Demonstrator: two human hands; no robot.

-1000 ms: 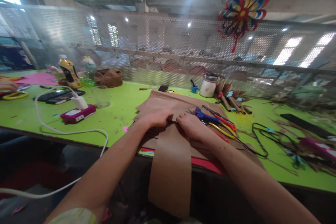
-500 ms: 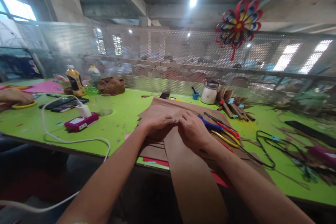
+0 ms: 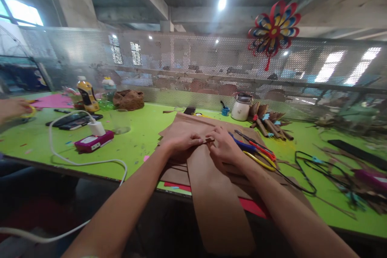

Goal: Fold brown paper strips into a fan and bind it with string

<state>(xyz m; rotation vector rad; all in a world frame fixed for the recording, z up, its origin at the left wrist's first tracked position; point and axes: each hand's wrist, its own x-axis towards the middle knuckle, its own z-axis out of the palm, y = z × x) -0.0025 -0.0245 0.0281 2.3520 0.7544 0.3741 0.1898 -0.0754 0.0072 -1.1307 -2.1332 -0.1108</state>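
A long strip of brown paper point(image 3: 216, 197) runs over the table's front edge and hangs down towards me. Its far end has a narrow, dark folded or rolled edge. My left hand point(image 3: 185, 143) pinches the left part of that edge between thumb and fingers. At the right part, my right hand point(image 3: 225, 146) has its fingers bent around the edge, with the index finger somewhat raised. Both hands rest over a stack of brown paper sheets point(image 3: 174, 174). Just right of my right hand lie blue-handled scissors point(image 3: 242, 144) and a tool with red handles point(image 3: 263, 151).
On the green table point(image 3: 145, 125) stand a purple power bank point(image 3: 94, 141) with a white cable, a clear cup point(image 3: 120, 123), a bottle point(image 3: 87, 96) and a white jar point(image 3: 241, 108). Rolled brown paper pieces point(image 3: 269, 123) lie at the back. Another person's hand point(image 3: 15, 109) shows at far left.
My right hand's fingers have loosened and spread a little, baring the strip's dark edge. The strip's hanging end has shifted slightly left. The other person's hand has lifted with the yellow-handled thing.
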